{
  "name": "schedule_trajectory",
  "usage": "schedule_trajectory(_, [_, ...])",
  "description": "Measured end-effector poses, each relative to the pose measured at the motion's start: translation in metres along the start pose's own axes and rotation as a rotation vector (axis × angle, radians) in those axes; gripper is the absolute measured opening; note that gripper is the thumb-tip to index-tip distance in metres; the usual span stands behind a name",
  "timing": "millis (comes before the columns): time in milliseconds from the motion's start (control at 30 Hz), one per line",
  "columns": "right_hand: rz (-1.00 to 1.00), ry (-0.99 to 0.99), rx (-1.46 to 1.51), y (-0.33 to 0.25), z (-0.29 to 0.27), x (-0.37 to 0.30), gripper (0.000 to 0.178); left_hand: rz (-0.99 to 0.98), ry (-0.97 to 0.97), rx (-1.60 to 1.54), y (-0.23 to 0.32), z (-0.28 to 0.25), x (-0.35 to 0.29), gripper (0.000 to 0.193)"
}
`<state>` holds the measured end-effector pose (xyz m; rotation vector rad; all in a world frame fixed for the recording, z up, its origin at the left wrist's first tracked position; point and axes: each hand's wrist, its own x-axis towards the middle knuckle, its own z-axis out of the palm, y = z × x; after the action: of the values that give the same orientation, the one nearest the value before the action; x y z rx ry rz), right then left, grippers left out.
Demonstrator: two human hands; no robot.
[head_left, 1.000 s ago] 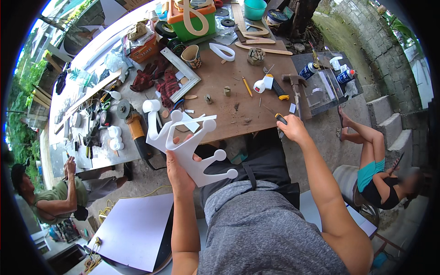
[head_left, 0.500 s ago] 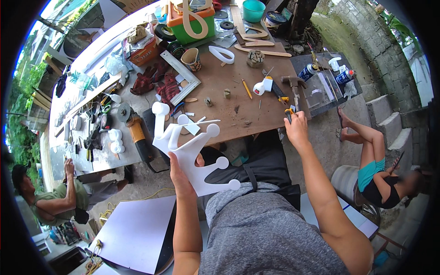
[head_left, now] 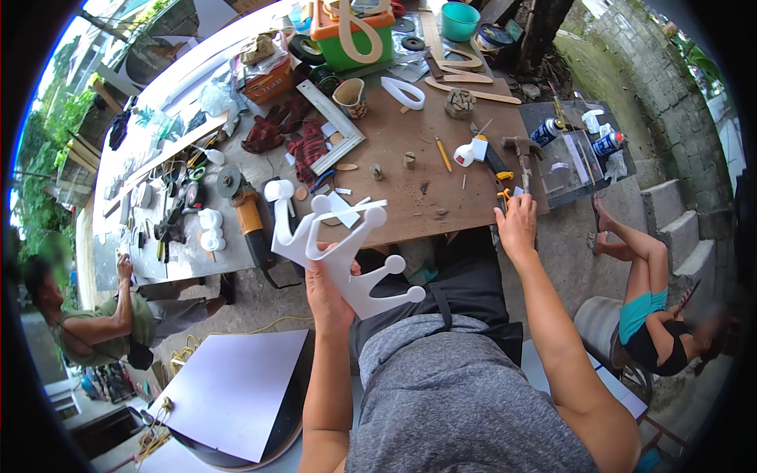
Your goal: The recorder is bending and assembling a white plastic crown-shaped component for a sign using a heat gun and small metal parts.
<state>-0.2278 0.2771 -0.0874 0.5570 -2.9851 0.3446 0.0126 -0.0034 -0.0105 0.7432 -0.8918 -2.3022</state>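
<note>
A white crown-shaped cutout (head_left: 347, 272) with round-tipped points is in my left hand (head_left: 327, 296), fingers closed around its lower edge. The piece is tilted, in front of my waist near the table's front edge. My right hand (head_left: 518, 225) is at the front right of the table, closed on a small yellow-and-black tool (head_left: 505, 195) whose exact kind is partly hidden by my fingers. Just beyond that hand lies a hammer (head_left: 526, 158). A cutter with a black-and-yellow handle (head_left: 497, 162) and a pencil (head_left: 443, 154) lie farther in.
An angle grinder (head_left: 251, 229) lies left of the crown, its cord hanging off the table. Spray cans (head_left: 546, 132) stand at the right. A green bin (head_left: 359, 46) sits at the back. One person (head_left: 98, 323) is at the left, another seated (head_left: 650, 307) at the right.
The view has shifted, so the table appears farther right. My left hand has tilted the crown, showing it more edge-on. My right hand has moved slightly left relative to the hammer.
</note>
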Motion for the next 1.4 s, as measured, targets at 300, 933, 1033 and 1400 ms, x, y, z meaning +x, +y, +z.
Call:
schedule_trajectory(300, [-0.007, 0.061, -0.01, -0.007, -0.023, -0.002, 0.036, 0.04, -0.039, 0.178, 0.0, 0.015, -0.011, 0.033])
schedule_trajectory(933, [-0.906, 0.111, 0.472, -0.177, -0.149, 0.001, 0.035, 0.091, -0.077, 0.479, 0.0, 0.029, -0.032, 0.033])
schedule_trajectory(1033, [-0.916, 0.041, 0.452, -0.181, -0.149, 0.003, 0.034, 0.091, -0.064, 0.482, 0.005, 0.03, -0.035, 0.034])
schedule_trajectory(1400, [-0.735, -0.094, 0.56, -0.14, -0.157, 0.014, 0.023, -0.033, 0.0, 0.302, 0.023, 0.024, -0.023, 0.037])
